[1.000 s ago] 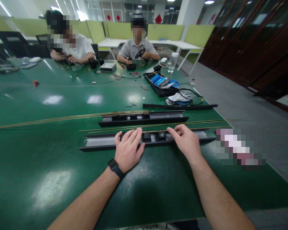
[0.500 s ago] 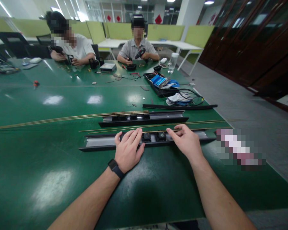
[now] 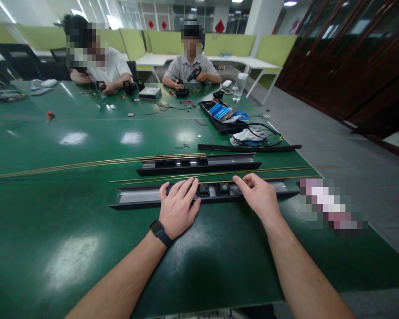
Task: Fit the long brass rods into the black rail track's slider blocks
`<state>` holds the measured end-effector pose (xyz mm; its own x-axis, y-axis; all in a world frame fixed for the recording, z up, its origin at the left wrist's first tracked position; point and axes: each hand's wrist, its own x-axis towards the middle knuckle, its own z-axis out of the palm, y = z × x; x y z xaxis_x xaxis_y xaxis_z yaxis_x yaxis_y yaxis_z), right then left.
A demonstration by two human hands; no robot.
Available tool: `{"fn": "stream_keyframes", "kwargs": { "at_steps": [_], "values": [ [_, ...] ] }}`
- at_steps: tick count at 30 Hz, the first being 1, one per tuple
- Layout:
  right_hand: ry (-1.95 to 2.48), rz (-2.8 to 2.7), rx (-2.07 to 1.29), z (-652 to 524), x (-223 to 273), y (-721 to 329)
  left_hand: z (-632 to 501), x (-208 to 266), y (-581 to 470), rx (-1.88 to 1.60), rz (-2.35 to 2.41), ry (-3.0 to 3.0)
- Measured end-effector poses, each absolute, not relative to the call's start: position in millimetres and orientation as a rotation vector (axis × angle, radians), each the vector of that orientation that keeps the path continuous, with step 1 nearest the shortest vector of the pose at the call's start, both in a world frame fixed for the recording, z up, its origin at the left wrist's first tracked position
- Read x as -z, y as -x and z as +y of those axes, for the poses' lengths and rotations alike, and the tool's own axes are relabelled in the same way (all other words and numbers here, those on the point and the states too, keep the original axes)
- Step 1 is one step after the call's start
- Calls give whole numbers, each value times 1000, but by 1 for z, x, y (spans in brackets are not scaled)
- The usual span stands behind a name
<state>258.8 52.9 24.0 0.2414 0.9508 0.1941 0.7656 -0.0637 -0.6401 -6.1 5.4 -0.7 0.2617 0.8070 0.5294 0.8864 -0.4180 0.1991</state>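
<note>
A long black channel (image 3: 138, 197) with a pale inner face lies across the green table in front of me. Small black blocks (image 3: 224, 188) sit inside it. My left hand (image 3: 178, 204) rests over the channel, palm down and fingers stretched, covering part of its middle. Along the channel's far edge runs a thin brass rod (image 3: 216, 182). My right hand (image 3: 257, 191) pinches this rod between thumb and fingertips, to the right of the blocks. More brass rods (image 3: 279, 170) lie just beyond the channel.
A second channel (image 3: 199, 169) with black blocks and brass rods lies behind. Farther back are a black strip (image 3: 249, 148), gloves (image 3: 249, 136) and a black tray (image 3: 206, 106). Two people sit across the table, one holding a power drill (image 3: 194, 73). A pixelated pink item (image 3: 329, 204) lies right.
My right hand has shifted slightly right along the rod, its fingers curling a little more. My left hand stays nearly still. The person at left has moved the black part they hold.
</note>
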Motion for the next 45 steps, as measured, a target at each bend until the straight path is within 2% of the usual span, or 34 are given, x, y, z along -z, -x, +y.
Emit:
{"fn": "stream_keyframes", "kwargs": {
  "at_steps": [45],
  "values": [
    [1919,-1504,-357,55,-27,-264,5,0,6,841,-1630,2388]
  ]
}}
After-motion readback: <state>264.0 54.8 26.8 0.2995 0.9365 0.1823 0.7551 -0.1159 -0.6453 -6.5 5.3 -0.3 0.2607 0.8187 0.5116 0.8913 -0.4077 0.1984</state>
